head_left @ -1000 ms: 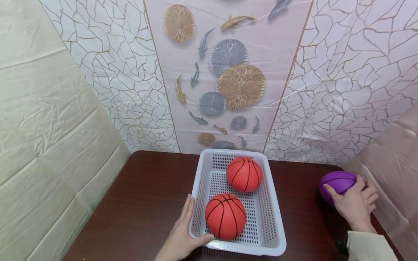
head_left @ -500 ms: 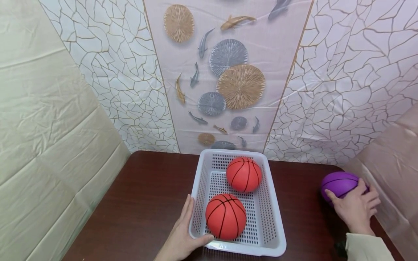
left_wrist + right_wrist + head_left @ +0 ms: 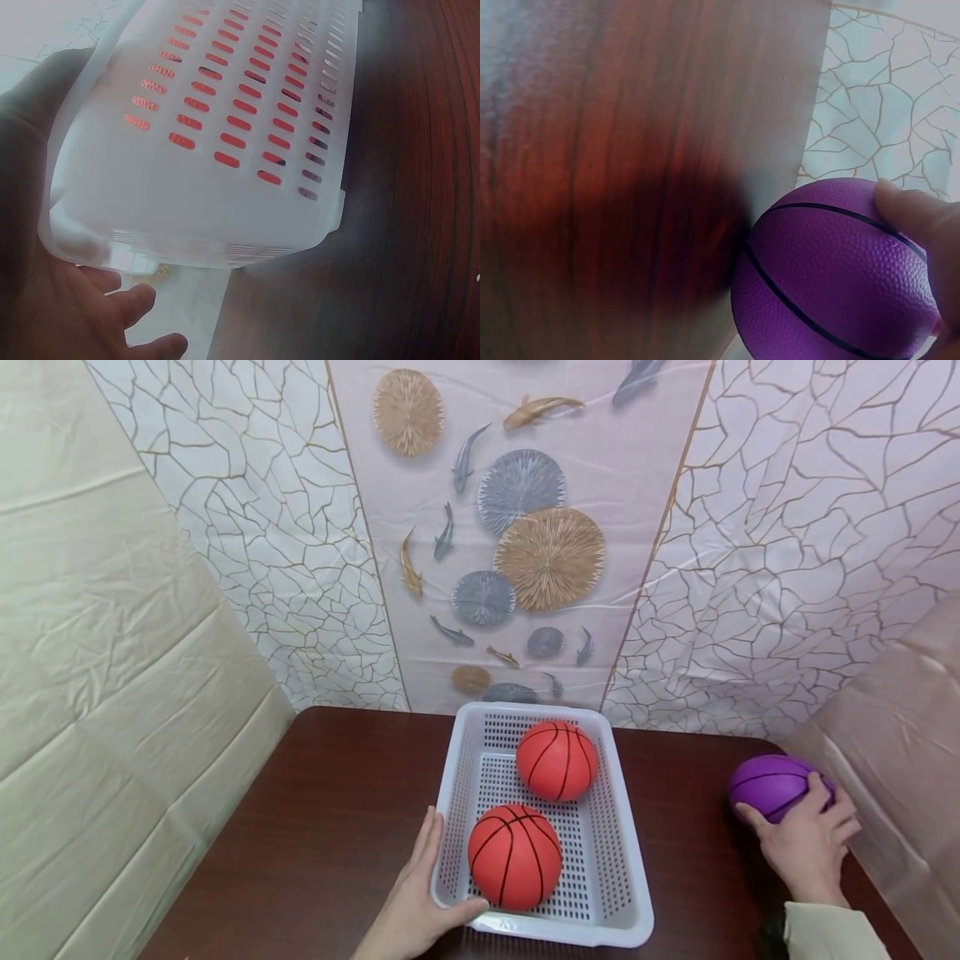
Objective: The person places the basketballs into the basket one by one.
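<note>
A white perforated plastic basket [image 3: 633,852] stands on the table with two red toy basketballs in it, one [image 3: 514,858] near its front and one [image 3: 557,761] at its back. My left hand [image 3: 416,893] rests on the basket's near left corner, straight fingers along the outer side and thumb over the rim. In the left wrist view, the thumb side passes behind the rim and the fingers extend below. At the far right, a purple toy basketball [image 3: 772,783] is in my right hand [image 3: 808,843], thumb on its left and fingers spread over its right side.
The dark wood table [image 3: 300,827] runs back to a patterned cloth wall [image 3: 547,560]. Pale cloth panels rise along the left [image 3: 187,693] and right [image 3: 892,743] sides, the right one close beside the purple ball.
My right hand and the purple ball shift slightly right at first, then a little back to the left. The left hand, basket and red balls hold their places.
</note>
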`<state>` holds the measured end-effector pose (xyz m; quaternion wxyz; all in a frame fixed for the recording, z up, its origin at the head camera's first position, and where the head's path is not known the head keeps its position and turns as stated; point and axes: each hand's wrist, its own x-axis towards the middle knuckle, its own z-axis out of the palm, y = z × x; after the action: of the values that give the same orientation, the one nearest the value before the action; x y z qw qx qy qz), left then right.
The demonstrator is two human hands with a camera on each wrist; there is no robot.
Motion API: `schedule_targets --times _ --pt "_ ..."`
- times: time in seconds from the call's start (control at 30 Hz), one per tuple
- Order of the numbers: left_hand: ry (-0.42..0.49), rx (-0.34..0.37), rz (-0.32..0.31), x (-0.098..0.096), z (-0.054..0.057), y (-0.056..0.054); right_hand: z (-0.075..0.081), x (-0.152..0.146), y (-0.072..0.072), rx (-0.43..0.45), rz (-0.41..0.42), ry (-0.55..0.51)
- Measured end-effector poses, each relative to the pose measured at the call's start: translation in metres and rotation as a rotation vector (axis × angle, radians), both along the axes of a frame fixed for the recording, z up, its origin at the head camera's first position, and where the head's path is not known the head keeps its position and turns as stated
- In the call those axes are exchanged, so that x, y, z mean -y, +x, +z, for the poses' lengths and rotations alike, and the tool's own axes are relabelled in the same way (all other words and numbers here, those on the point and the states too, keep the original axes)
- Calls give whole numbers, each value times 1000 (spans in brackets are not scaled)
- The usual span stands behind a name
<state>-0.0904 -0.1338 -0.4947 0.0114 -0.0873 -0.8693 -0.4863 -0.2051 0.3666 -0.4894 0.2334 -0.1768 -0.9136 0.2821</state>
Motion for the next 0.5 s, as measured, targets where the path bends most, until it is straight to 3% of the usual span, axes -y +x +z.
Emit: schedule_targets --times 0.17,0.5 --pt "-7 -21 4 1 0 0 -1 1 1 -16 -1 18" --pt "12 11 3 1 0 1 -1 -4 2 -14 -25 28"
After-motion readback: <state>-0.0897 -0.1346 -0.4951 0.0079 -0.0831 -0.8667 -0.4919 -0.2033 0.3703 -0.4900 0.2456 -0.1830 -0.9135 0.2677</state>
